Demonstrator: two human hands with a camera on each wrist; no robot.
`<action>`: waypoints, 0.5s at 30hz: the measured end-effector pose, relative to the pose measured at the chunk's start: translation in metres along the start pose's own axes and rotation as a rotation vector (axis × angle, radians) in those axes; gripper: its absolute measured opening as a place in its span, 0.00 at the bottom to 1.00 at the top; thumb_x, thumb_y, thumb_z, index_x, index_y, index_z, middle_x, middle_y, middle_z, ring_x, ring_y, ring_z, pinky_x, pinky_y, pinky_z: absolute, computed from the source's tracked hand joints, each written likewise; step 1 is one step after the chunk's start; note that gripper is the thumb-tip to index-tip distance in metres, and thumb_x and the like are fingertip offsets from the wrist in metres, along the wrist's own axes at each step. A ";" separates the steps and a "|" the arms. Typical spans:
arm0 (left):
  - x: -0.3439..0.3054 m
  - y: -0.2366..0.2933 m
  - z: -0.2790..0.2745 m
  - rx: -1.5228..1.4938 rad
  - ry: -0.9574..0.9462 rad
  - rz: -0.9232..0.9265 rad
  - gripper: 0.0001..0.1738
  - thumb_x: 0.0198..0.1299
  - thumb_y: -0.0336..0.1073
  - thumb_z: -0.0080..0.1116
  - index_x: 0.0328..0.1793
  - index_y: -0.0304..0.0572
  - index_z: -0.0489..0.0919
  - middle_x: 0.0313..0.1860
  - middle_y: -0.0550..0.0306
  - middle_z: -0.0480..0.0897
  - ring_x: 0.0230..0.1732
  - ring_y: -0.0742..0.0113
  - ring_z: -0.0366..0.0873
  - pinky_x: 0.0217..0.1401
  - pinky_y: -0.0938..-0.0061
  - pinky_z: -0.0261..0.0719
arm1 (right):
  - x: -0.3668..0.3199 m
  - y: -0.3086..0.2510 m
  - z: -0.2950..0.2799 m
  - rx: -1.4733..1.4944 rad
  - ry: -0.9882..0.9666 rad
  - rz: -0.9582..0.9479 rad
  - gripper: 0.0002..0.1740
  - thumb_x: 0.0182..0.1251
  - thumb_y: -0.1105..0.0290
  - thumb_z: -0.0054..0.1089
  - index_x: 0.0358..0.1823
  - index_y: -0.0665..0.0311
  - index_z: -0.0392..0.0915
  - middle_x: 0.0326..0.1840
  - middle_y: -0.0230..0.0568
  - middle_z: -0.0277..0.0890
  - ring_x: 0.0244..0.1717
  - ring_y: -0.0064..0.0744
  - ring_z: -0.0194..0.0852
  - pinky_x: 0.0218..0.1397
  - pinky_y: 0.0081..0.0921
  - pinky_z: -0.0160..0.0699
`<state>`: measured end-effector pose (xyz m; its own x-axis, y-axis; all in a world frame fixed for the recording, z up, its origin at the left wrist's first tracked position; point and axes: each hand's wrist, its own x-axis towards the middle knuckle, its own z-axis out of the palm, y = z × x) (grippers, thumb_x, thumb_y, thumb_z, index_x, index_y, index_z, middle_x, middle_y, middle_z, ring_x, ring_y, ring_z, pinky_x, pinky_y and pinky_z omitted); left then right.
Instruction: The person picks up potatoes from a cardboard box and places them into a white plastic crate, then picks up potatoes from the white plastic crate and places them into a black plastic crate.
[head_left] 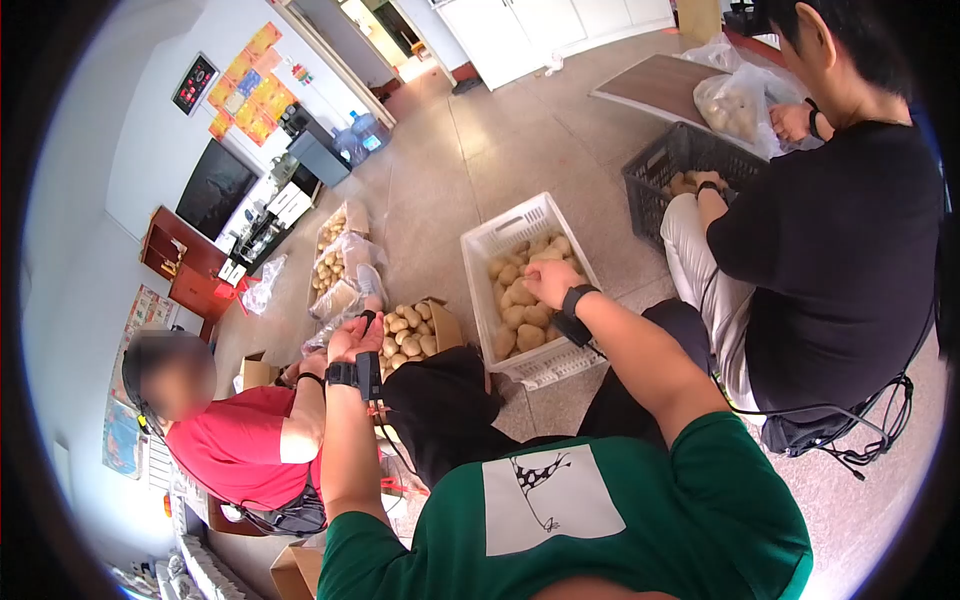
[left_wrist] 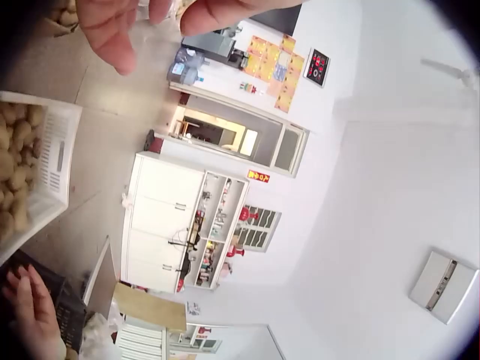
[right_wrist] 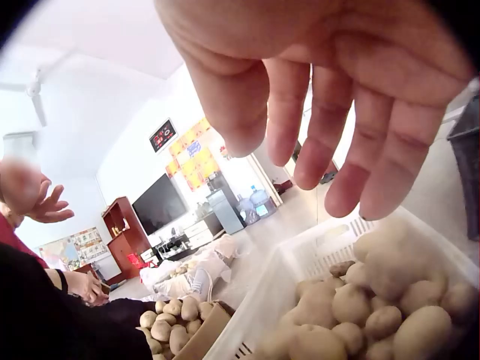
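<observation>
My right hand (head_left: 553,283) hangs over a white plastic crate (head_left: 478,262) of potatoes. In the right wrist view its fingers (right_wrist: 330,161) droop loosely with nothing between them. A blurred potato (right_wrist: 397,262) lies just under the fingertips, on top of the other potatoes (right_wrist: 352,304). My left hand (head_left: 352,338) is raised, palm up, beside a cardboard box (head_left: 447,325) filled with potatoes (head_left: 405,335). At the top of the left wrist view the thumb and fingers (left_wrist: 105,34) of that hand stand apart, holding nothing.
On the left sits a person in red (head_left: 240,440); on the right, one in black (head_left: 830,270) reaches into a dark crate (head_left: 650,190). Further potato containers with plastic film (head_left: 350,255) stand beyond the cardboard box. A filled plastic bag (head_left: 730,105) rests near a brown board (head_left: 650,85).
</observation>
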<state>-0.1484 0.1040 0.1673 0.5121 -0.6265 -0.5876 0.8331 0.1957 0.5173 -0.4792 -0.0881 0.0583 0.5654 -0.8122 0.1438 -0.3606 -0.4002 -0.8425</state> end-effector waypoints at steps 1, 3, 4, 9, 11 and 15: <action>-0.007 -0.009 0.013 -0.001 -0.002 0.019 0.14 0.55 0.23 0.43 0.49 0.31 0.62 0.47 0.35 0.70 0.48 0.42 0.72 0.49 0.56 0.77 | 0.001 -0.001 -0.003 -0.006 0.009 -0.011 0.15 0.56 0.65 0.56 0.42 0.66 0.75 0.40 0.49 0.76 0.44 0.45 0.74 0.49 0.33 0.71; 0.004 -0.021 0.020 0.025 -0.052 0.011 0.14 0.55 0.23 0.43 0.49 0.30 0.62 0.48 0.35 0.70 0.48 0.42 0.71 0.49 0.56 0.76 | 0.001 -0.003 -0.002 0.033 0.035 0.039 0.15 0.56 0.66 0.57 0.42 0.66 0.75 0.41 0.49 0.76 0.44 0.45 0.74 0.49 0.32 0.71; 0.005 -0.029 0.027 0.055 -0.093 0.000 0.14 0.55 0.23 0.43 0.49 0.30 0.62 0.48 0.35 0.69 0.49 0.43 0.71 0.50 0.57 0.76 | 0.000 -0.002 -0.002 0.032 0.077 0.027 0.15 0.55 0.66 0.57 0.43 0.66 0.75 0.40 0.49 0.76 0.44 0.45 0.74 0.49 0.32 0.71; -0.035 -0.106 0.058 0.122 -0.061 -0.108 0.14 0.57 0.25 0.44 0.49 0.29 0.61 0.47 0.36 0.70 0.44 0.44 0.72 0.50 0.59 0.75 | 0.007 0.013 0.008 0.023 0.140 0.012 0.16 0.54 0.65 0.58 0.43 0.64 0.75 0.37 0.46 0.77 0.41 0.43 0.75 0.46 0.30 0.72; 0.047 -0.115 0.023 0.106 -0.225 -0.258 0.15 0.57 0.25 0.45 0.50 0.29 0.60 0.46 0.37 0.69 0.44 0.45 0.72 0.50 0.58 0.75 | -0.002 0.000 -0.004 -0.035 0.115 0.084 0.18 0.56 0.66 0.56 0.48 0.65 0.73 0.45 0.51 0.76 0.48 0.45 0.73 0.52 0.31 0.71; 0.050 -0.156 0.036 0.247 -0.038 -0.245 0.09 0.59 0.25 0.43 0.42 0.24 0.64 0.47 0.39 0.65 0.46 0.44 0.71 0.48 0.57 0.76 | 0.002 0.006 0.001 -0.049 0.084 0.154 0.22 0.56 0.62 0.57 0.51 0.65 0.70 0.47 0.51 0.74 0.49 0.47 0.71 0.52 0.33 0.70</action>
<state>-0.2597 0.0148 0.0794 0.2908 -0.6610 -0.6917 0.8523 -0.1496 0.5012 -0.4796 -0.0914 0.0535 0.4379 -0.8971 0.0595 -0.4747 -0.2870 -0.8320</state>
